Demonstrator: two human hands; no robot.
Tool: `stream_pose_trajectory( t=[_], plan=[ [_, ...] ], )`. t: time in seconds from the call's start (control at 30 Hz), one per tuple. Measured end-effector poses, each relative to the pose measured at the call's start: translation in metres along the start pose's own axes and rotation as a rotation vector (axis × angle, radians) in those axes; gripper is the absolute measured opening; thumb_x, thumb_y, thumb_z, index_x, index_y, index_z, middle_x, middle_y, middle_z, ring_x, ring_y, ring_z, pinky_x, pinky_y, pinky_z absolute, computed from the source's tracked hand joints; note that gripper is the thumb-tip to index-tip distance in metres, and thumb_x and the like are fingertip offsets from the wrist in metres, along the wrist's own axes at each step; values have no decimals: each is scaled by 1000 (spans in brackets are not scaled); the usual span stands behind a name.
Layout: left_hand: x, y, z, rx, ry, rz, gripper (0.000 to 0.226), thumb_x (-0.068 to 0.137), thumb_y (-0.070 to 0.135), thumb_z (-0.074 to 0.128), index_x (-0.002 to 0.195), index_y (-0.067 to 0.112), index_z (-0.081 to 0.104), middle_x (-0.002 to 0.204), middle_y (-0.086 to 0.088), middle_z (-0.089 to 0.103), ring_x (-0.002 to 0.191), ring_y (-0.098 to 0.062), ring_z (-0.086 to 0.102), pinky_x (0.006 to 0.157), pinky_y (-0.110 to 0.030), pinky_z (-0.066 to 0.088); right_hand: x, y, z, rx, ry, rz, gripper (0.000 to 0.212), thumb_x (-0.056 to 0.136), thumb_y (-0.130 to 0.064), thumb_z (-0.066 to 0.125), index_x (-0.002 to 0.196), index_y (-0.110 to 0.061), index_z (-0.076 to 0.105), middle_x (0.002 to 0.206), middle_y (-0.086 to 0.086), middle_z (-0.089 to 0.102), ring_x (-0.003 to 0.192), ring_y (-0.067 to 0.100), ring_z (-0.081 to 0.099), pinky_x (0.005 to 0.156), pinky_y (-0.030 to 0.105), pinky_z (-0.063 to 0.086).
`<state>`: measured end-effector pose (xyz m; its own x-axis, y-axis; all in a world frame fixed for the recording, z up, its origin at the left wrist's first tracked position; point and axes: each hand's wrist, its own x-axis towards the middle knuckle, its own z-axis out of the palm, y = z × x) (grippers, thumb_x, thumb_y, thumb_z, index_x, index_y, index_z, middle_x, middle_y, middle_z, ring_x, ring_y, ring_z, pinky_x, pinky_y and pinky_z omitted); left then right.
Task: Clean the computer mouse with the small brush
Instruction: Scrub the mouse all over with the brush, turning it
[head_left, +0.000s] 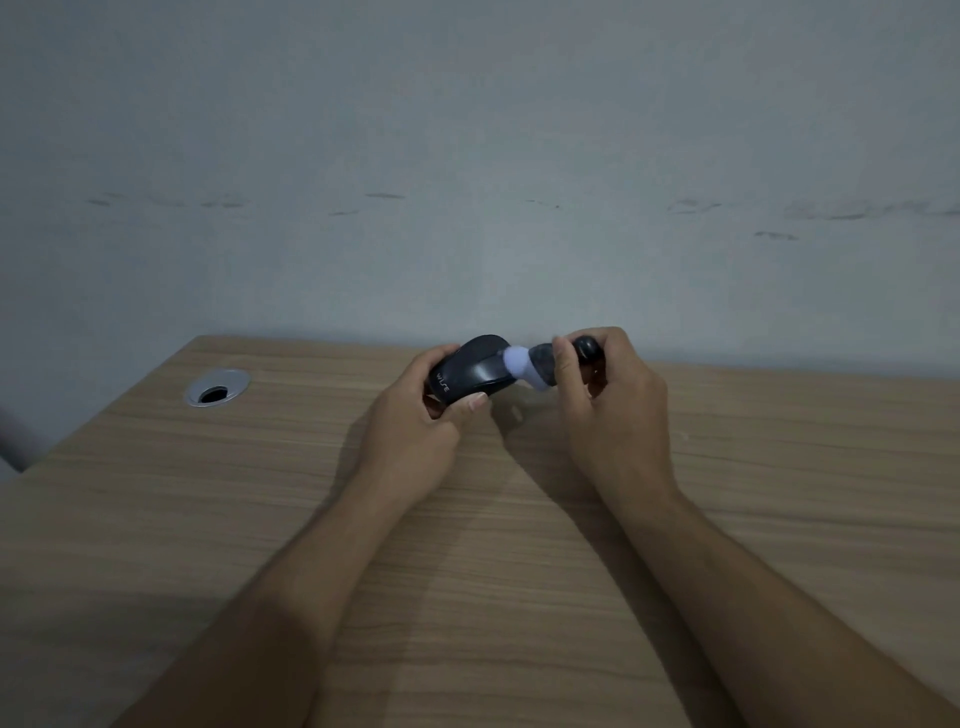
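The left hand's grip wraps the black computer mouse, lifted just above the tabletop near the wall, while the right hand pinches the small brush, pale bristles touching the mouse's front end. Pressing too hard could, I judge, twist the mouse loose (the thumb alone braces its near side)

The wooden desk lies bare to the left and right of both forearms, open to passage. A metal cable grommet is set in the far-left corner, well apart from the hands. The grey wall closes off the far edge, just behind the raised black mouse.
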<state>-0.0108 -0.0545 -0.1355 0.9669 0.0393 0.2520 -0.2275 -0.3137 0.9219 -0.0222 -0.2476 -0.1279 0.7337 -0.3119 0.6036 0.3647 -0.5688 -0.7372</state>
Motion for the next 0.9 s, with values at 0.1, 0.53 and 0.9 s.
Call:
stream_pose_trajectory(
  t=[0.1,0.53,0.9],
  plan=[
    [0,-1,2,1,-16,25,65,83,34,81,146,32,65,131,10,80,118,-15,79,109,-51,61,-5,-9,-4,59,-34,-112,13,108,-27,69,105,-14,72,89,-5,73,75,4,66,69,9,43],
    [1,-5,2,16,-28,66,54,97,19,76,146,34,60,121,4,79,88,-25,78,89,-59,66,-4,-7,-6,55,-10,-146,15,106,-30,72,102,-17,75,83,-8,71,69,2,62,65,12,44],
    [1,-6,6,2,-28,104,55,103,1,71,149,28,56,112,9,73,67,-15,67,71,-30,60,4,5,-11,30,11,-21,14,109,-32,67,106,-20,74,87,-9,72,73,0,63,68,10,42]
  ],
)
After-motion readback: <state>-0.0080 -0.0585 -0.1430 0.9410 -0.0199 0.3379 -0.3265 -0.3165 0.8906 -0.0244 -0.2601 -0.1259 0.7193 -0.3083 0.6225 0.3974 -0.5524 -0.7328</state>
